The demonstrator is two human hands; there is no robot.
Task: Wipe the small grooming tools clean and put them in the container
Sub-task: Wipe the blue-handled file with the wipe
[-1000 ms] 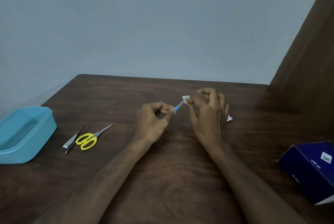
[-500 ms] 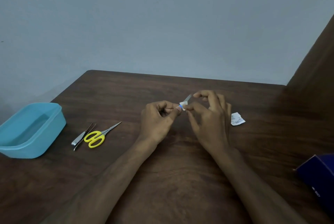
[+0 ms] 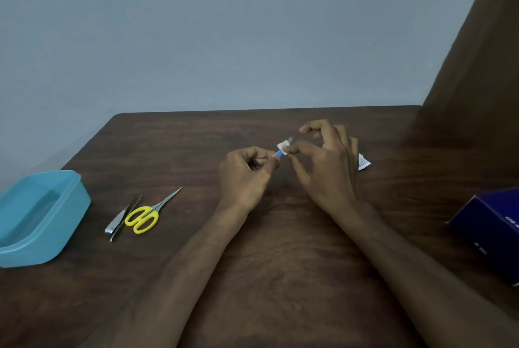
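Gripping one small blue-handled tool [image 3: 280,152], left hand [image 3: 245,176] has fingers curled round its handle. Right hand [image 3: 327,168] pinches one white wipe [image 3: 282,147] round the tool's metal end, above the surface [image 3: 280,249]. Head view count: one yellow scissors [image 3: 148,214], one nail clipper [image 3: 116,222] touching one tweezers [image 3: 127,214], beside one blue container [image 3: 39,218] at left. One torn packet [image 3: 363,162], one dark blue box [image 3: 491,229].
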